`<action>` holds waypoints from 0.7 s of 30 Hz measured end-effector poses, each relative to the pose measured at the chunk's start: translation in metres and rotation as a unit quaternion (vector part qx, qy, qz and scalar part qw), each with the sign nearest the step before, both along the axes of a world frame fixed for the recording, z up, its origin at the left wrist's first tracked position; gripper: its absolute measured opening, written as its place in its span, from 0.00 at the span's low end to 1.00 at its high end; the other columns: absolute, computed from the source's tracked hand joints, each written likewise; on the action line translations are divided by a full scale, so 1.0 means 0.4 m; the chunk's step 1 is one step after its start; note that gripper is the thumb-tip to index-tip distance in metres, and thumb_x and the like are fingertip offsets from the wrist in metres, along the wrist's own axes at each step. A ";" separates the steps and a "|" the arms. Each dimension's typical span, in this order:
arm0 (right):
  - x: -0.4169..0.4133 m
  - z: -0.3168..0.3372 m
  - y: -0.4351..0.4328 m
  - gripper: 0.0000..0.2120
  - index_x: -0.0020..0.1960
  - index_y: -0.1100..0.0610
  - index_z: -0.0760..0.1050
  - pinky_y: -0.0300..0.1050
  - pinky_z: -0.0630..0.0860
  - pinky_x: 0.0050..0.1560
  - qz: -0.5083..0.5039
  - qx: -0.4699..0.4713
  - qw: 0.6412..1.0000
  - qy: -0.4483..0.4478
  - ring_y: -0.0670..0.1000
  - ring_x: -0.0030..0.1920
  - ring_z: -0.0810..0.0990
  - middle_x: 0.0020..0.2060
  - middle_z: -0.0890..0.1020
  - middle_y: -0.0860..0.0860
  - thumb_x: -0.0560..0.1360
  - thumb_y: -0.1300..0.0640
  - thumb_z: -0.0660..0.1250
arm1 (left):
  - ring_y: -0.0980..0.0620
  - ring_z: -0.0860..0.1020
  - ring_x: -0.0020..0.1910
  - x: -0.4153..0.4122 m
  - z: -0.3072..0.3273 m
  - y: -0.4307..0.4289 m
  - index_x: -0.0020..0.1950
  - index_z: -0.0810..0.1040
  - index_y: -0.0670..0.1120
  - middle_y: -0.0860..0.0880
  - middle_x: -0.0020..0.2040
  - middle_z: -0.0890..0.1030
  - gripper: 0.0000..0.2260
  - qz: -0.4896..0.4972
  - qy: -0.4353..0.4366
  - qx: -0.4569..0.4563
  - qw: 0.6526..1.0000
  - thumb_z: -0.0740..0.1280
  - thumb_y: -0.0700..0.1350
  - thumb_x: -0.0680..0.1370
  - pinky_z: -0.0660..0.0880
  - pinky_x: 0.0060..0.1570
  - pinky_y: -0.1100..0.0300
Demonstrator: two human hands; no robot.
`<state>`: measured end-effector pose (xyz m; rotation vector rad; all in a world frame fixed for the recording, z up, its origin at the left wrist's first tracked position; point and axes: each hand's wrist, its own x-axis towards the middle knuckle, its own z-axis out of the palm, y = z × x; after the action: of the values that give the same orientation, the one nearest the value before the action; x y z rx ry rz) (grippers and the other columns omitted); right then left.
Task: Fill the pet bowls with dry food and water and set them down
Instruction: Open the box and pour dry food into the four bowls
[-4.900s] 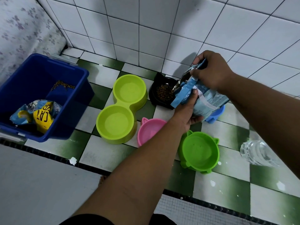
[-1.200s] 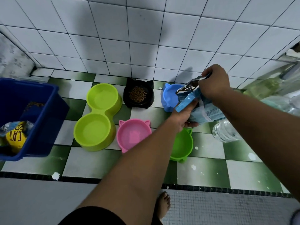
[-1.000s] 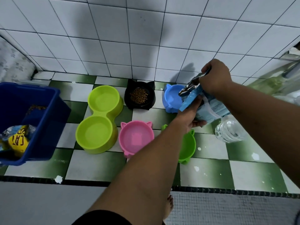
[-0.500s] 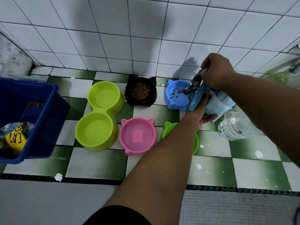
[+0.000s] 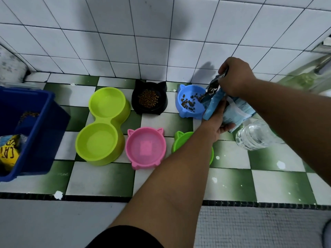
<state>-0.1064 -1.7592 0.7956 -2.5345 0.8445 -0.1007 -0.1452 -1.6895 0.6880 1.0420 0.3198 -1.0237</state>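
Observation:
Both hands hold a light-blue food bag tilted over the blue cat-eared bowl. My right hand pinches the bag's open top; my left hand grips it from below. Brown kibble lies scattered in the blue bowl. The black bowl beside it holds a heap of kibble. A lime double bowl and a pink bowl stand without food. A green bowl is mostly hidden under my left forearm. A clear water bottle stands to the right.
A blue plastic bin at the left holds a yellow food bag and some kibble. The bowls sit on a green-and-white checked ledge against a white tiled wall. A grey floor lies below the ledge's dark edge.
The bag moved from over the black bowl to the blue bowl and tipped further. Kibble has fallen into the blue bowl, more now than half a second ago.

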 end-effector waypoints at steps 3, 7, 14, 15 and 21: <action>0.003 -0.001 0.000 0.12 0.57 0.59 0.76 0.42 0.69 0.44 0.014 -0.004 1.000 0.006 0.53 0.48 0.73 0.56 0.76 0.57 0.74 0.66 0.66 | 0.49 0.80 0.48 0.000 0.013 0.002 0.66 0.78 0.49 0.43 0.63 0.80 0.55 -0.014 -0.003 -0.003 1.000 0.71 0.74 0.43 0.79 0.27 0.62; 0.010 -0.009 0.000 0.12 0.57 0.60 0.76 0.42 0.69 0.45 0.026 -0.013 1.000 0.010 0.52 0.49 0.73 0.58 0.77 0.58 0.74 0.66 0.67 | 0.49 0.81 0.46 -0.001 -0.001 -0.001 0.64 0.78 0.49 0.45 0.55 0.80 0.62 -0.007 -0.013 -0.002 1.000 0.71 0.78 0.34 0.80 0.27 0.62; 0.017 -0.031 0.003 0.12 0.58 0.61 0.76 0.44 0.71 0.44 0.037 -0.009 0.999 0.004 0.53 0.48 0.73 0.58 0.78 0.58 0.74 0.65 0.68 | 0.48 0.80 0.47 0.002 -0.011 0.003 0.63 0.77 0.50 0.46 0.51 0.80 0.63 -0.005 -0.009 0.000 1.000 0.69 0.78 0.31 0.79 0.27 0.62; 0.017 -0.030 0.001 0.12 0.57 0.60 0.76 0.43 0.71 0.44 0.037 -0.010 0.999 0.001 0.52 0.48 0.73 0.57 0.78 0.58 0.74 0.65 0.68 | 0.48 0.80 0.46 0.002 -0.009 0.002 0.64 0.77 0.50 0.46 0.51 0.80 0.65 -0.001 -0.006 -0.004 1.000 0.69 0.78 0.30 0.80 0.27 0.61; 0.010 -0.025 -0.011 0.11 0.55 0.58 0.76 0.40 0.68 0.37 0.035 -0.016 0.999 -0.008 0.51 0.47 0.73 0.53 0.76 0.55 0.74 0.67 0.66 | 0.47 0.80 0.46 -0.003 0.018 0.006 0.55 0.76 0.52 0.46 0.50 0.79 0.54 -0.013 -0.005 -0.021 1.000 0.70 0.76 0.33 0.82 0.30 0.60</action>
<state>-0.1025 -1.7638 0.7856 -2.5870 0.7527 -0.1121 -0.1466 -1.6870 0.6953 1.0150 0.2753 -1.0430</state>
